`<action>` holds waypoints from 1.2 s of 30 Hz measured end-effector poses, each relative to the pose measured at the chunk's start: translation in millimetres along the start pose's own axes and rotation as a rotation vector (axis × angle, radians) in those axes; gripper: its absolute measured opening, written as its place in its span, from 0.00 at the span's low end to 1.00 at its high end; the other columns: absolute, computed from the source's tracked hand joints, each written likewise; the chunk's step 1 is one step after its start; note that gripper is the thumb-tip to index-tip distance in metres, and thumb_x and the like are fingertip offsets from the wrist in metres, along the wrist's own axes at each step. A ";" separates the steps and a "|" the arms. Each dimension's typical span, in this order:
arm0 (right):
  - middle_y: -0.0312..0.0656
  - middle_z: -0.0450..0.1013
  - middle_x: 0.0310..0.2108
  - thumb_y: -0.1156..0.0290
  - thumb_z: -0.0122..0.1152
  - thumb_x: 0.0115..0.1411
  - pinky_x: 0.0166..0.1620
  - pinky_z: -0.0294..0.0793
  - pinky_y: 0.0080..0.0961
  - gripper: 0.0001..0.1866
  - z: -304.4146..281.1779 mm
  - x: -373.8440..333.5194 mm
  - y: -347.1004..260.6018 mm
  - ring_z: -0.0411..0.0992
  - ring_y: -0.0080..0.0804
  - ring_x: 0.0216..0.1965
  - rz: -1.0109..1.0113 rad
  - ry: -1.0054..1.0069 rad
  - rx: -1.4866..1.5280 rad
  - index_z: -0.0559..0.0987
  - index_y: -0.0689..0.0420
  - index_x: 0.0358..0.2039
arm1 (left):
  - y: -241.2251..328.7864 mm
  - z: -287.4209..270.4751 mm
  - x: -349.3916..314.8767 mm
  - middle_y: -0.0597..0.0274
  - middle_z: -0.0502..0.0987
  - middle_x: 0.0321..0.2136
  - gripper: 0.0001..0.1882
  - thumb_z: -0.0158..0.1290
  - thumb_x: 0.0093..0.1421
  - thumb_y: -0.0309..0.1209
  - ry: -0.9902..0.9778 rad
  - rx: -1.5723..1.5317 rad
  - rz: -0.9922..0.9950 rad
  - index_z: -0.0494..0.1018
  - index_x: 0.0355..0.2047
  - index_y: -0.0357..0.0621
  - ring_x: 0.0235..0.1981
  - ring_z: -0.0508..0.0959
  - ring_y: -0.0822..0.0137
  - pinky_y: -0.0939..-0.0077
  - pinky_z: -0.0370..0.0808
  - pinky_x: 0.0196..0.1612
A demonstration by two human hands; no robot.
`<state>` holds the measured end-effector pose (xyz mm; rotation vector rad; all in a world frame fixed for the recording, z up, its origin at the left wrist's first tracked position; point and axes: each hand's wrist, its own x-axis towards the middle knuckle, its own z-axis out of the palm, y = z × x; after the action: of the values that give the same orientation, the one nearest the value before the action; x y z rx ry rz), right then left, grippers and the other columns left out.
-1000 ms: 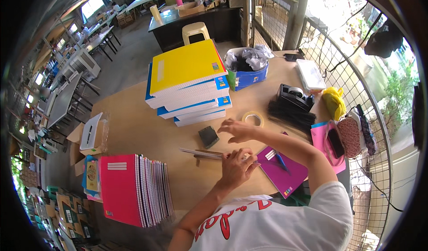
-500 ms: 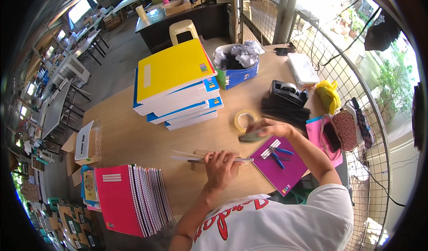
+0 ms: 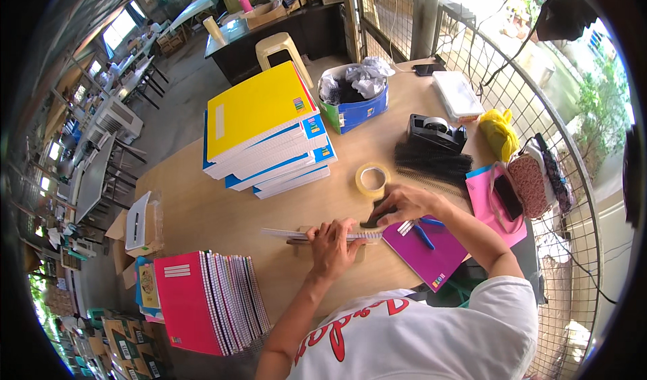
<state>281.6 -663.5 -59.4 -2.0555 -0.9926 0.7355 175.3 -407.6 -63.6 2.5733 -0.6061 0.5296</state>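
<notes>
My left hand (image 3: 330,248) grips a thin notebook (image 3: 282,234) that stands on its edge, with holes along its right part. Beneath it lies a small wooden block (image 3: 360,250). My right hand (image 3: 409,203) holds a dark, flat piece (image 3: 377,217), its kind unclear, by the notebook's right end. Just right of that, a purple notebook (image 3: 441,252) lies flat with blue-handled pliers (image 3: 424,237) on it. Behind my right hand is a roll of clear tape (image 3: 358,183). Black binding coils (image 3: 431,161) lie beyond it.
A tall notebook stack with a yellow cover (image 3: 259,113) stands behind, and pink-covered spiral notebooks (image 3: 185,299) at the left. Around the back right are a bin of scraps (image 3: 364,113), a tape dispenser (image 3: 421,134), a plastic box (image 3: 457,97) and pouches (image 3: 529,178). Wire mesh (image 3: 552,120) borders the right.
My right hand has brought the dark piece down and toward the notebook's right end. The notebook's sheets, fanned apart before, now sit closer together in my left hand. The view has shifted slightly.
</notes>
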 end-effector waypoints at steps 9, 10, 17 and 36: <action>0.52 0.77 0.45 0.51 0.63 0.58 0.52 0.70 0.35 0.24 9.5 11.8 -3.3 0.73 0.42 0.45 -0.102 0.102 0.334 0.84 0.53 0.49 | -13.1 9.6 -2.2 0.61 0.74 0.48 0.34 0.61 0.57 0.52 0.083 -0.125 0.023 0.63 0.56 0.50 0.45 0.74 0.59 0.55 0.58 0.49; 0.51 0.78 0.41 0.50 0.63 0.58 0.51 0.71 0.35 0.25 11.4 14.8 -18.2 0.72 0.43 0.46 -0.068 0.094 0.194 0.85 0.55 0.48 | -15.3 8.8 -3.9 0.61 0.74 0.48 0.34 0.61 0.57 0.52 0.082 -0.121 0.017 0.63 0.56 0.50 0.45 0.74 0.59 0.55 0.58 0.49; 0.55 0.76 0.45 0.47 0.64 0.58 0.48 0.71 0.36 0.25 17.9 24.8 -19.9 0.71 0.43 0.49 -0.218 0.038 0.477 0.85 0.53 0.46 | -56.8 -23.0 -24.3 0.45 0.58 0.60 0.37 0.66 0.40 0.67 0.256 0.132 -0.213 0.75 0.36 0.50 0.65 0.49 0.43 0.45 0.52 0.60; 0.54 0.75 0.46 0.46 0.61 0.60 0.52 0.72 0.34 0.26 15.6 64.5 -21.0 0.73 0.45 0.46 -0.237 -0.014 0.371 0.84 0.50 0.50 | -86.9 -4.0 -31.6 0.44 0.55 0.54 0.37 0.68 0.42 0.64 0.467 -0.187 -0.271 0.71 0.33 0.44 0.58 0.59 0.45 0.49 0.64 0.56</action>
<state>296.3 -595.6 -62.9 -1.5861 -1.0024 0.7454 190.8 -325.3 -103.0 2.1970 -0.1345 0.8922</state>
